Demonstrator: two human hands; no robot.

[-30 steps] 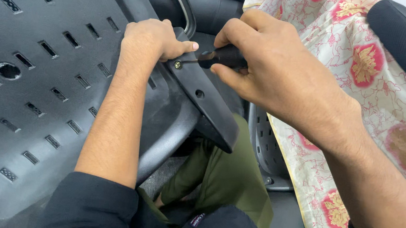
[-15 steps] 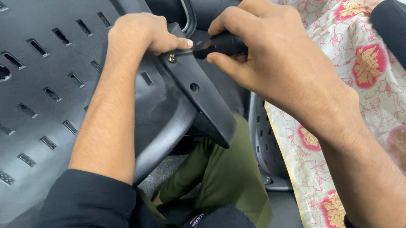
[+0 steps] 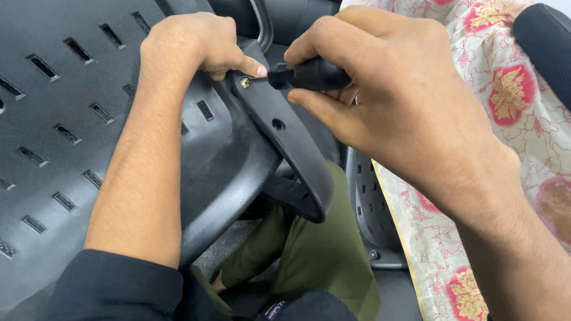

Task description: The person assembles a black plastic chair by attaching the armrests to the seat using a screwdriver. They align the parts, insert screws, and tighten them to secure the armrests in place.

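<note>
Gripped black screwdriver handle (image 3: 310, 74) tight in right hand (image 3: 388, 94), tip set on brass screw (image 3: 245, 82) at 11 o'clock of frame centre. Pinched bracket arm (image 3: 287, 147) w/ left hand (image 3: 192, 42), thumb just beside screw at 9 o'clock. Bracket lay on slotted black chair shell (image 3: 34, 125). Floral cloth (image 3: 508, 132) at 3 o'clock, olive trousers (image 3: 319, 253) at 6.

Our left hand (image 3: 196, 42) curls in a fist, thumb out; our right hand (image 3: 381, 86) keeps its grip clenched, forearms bare.
</note>
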